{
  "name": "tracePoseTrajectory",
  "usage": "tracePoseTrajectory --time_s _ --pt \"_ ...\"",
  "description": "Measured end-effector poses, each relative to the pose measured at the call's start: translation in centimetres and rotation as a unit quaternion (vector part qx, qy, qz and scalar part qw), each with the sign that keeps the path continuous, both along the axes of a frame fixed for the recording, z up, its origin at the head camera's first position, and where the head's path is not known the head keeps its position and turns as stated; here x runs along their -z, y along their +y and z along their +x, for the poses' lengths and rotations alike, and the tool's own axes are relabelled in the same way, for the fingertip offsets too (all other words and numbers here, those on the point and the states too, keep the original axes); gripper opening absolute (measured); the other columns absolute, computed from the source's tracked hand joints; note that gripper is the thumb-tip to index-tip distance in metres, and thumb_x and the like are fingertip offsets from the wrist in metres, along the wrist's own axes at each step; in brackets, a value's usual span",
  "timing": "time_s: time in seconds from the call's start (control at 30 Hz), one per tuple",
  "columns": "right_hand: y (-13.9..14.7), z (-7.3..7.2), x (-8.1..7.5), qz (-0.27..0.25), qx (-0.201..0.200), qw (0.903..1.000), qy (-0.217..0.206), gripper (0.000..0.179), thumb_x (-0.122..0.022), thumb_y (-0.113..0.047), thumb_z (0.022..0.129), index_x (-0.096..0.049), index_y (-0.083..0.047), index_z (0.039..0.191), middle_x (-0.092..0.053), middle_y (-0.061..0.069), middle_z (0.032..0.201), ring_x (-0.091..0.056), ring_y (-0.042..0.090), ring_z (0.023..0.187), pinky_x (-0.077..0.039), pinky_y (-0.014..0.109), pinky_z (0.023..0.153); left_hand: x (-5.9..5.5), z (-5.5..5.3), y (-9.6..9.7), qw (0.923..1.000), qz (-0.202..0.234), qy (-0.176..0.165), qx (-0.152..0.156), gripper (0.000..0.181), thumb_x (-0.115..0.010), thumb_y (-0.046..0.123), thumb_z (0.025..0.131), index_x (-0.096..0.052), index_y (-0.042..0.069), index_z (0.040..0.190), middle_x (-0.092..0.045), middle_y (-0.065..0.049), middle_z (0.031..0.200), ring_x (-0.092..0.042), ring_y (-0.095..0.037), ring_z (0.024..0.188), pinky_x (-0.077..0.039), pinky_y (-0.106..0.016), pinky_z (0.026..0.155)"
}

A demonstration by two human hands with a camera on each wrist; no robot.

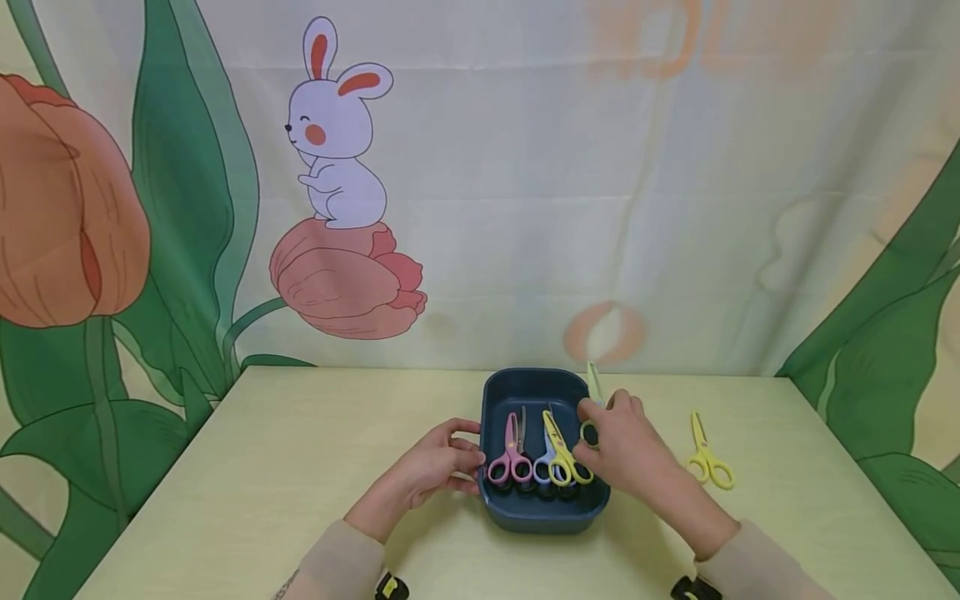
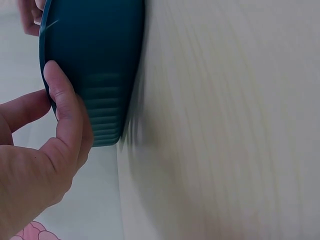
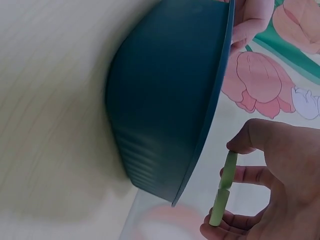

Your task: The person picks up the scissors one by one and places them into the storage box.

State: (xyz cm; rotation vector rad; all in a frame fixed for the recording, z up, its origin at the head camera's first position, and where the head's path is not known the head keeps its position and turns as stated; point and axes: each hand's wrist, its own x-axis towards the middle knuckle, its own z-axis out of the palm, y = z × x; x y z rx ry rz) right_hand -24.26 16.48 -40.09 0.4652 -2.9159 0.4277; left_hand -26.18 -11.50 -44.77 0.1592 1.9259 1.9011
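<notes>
A dark blue plastic bin (image 1: 542, 523) stands on the table. My left hand (image 1: 437, 462) pinches its left rim between thumb and finger, as the left wrist view shows. Over the bin's right edge, my right hand (image 1: 632, 446) holds light green scissors (image 3: 228, 172) by the handles, blades pointing away from me. Inside the bin lie pink scissors (image 1: 511, 454), light blue scissors (image 1: 543, 467) and yellow scissors (image 1: 558, 454) that partly cover the blue pair. Dark handles show beneath them; the rest of those is hidden.
Another pair of yellow scissors (image 1: 701, 454) lies on the pale wooden table (image 1: 300, 467), right of my right hand. A curtain (image 1: 487, 208) printed with tulips and a rabbit hangs behind the table's back edge.
</notes>
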Motion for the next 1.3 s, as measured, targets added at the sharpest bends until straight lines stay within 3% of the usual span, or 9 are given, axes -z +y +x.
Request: tracePoseTrajectory --time_s 0.43,0.73,1.3 --pt "-2.0 -0.2 0.6 0.007 -0.04 0.9991 -0.012 0.028 -0.075 -0.023 0.089 -0.064 -0.011 0.112 -0.051 0.018 0.098 -0.048 0.034 0.091 -0.049 0.044 0.075 -0.1 0.0 0.0 1.0 0.004 0.001 0.006 0.052 -0.058 -0.003 0.098 -0.037 -0.005 0.146 -0.057 -0.017 0.104 -0.061 -0.022 0.077 -0.06 -0.032 0.067" --pt "-3.2 -0.2 1.6 0.015 -0.053 0.9982 -0.021 0.025 -0.076 -0.021 0.086 -0.066 -0.012 0.107 -0.051 0.014 0.092 -0.048 0.031 0.087 -0.049 0.037 0.067 -0.1 -0.1 0.0 1.0 0.002 -0.003 0.006 0.052 -0.059 -0.003 0.098 -0.037 -0.005 0.146 -0.057 -0.021 0.108 -0.061 -0.022 0.077 -0.06 -0.033 0.068" --pt "-4.8 0.3 2.7 0.032 -0.081 0.9924 -0.087 0.03 -0.08 -0.026 0.087 -0.068 -0.013 0.111 -0.057 0.023 0.107 -0.053 0.035 0.097 -0.056 0.048 0.076 -0.1 -0.1 0.0 1.0 0.001 -0.004 0.009 0.054 -0.059 -0.002 0.098 -0.036 -0.006 0.146 -0.057 -0.016 0.102 -0.06 -0.022 0.077 -0.06 -0.033 0.067"
